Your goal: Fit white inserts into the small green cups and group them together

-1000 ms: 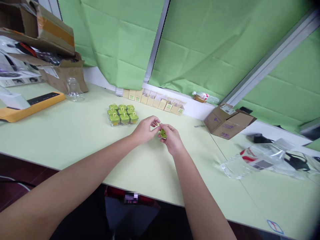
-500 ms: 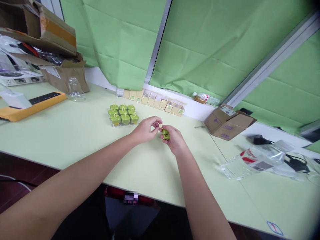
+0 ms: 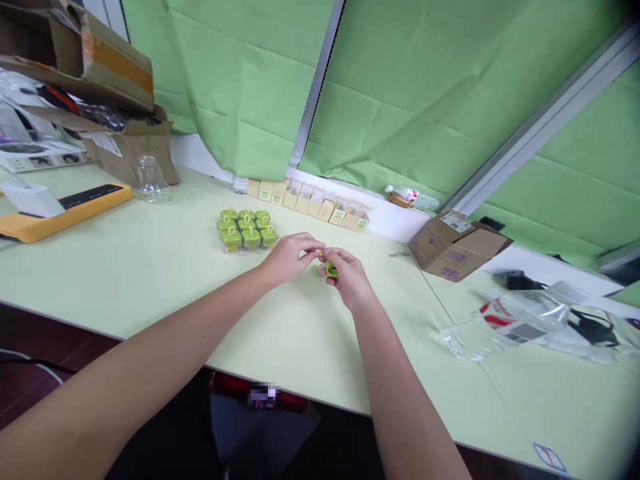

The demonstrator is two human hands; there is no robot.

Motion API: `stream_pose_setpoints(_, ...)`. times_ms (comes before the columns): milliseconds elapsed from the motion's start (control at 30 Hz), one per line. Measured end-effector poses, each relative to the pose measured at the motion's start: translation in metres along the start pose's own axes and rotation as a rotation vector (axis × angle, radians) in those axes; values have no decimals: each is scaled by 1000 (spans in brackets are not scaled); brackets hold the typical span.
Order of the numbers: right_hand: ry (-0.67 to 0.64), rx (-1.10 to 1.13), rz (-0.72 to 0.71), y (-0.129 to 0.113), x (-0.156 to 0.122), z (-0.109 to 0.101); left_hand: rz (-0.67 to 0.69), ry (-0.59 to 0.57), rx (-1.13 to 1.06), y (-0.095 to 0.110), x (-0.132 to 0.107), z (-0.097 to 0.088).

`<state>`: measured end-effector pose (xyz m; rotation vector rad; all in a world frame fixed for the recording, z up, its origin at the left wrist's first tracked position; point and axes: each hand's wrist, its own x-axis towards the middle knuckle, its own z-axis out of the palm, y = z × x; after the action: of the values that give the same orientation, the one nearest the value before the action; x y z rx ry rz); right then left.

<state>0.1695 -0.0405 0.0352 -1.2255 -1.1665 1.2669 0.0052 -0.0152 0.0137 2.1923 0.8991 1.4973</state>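
Note:
Both my hands meet over the middle of the pale green table (image 3: pixel 150 267). My right hand (image 3: pixel 349 277) is closed round a small green cap-like piece (image 3: pixel 331 269). My left hand (image 3: pixel 290 257) pinches a tiny yellowish part at the top of that piece, fingertips pressed together. A cluster of several small green-lidded clear jars (image 3: pixel 246 229) stands just left of my left hand.
A row of small cream cartons (image 3: pixel 310 200) lines the back edge. An open cardboard box (image 3: pixel 453 247) sits right of my hands, clear plastic bags (image 3: pixel 505 323) beyond it. At the far left are a yellow device (image 3: pixel 60 210), a glass jar (image 3: pixel 149 180) and stacked boxes (image 3: pixel 95 73).
My hands have stayed together on the green piece, shifting slightly; my left fingers have closed more tightly over its top. Nothing else on the table has moved.

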Motion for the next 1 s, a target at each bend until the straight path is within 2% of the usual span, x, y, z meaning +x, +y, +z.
stream_pose_setpoints(1000,85,-12,-98,4,1,5,-67,3,-33,2,1,0)
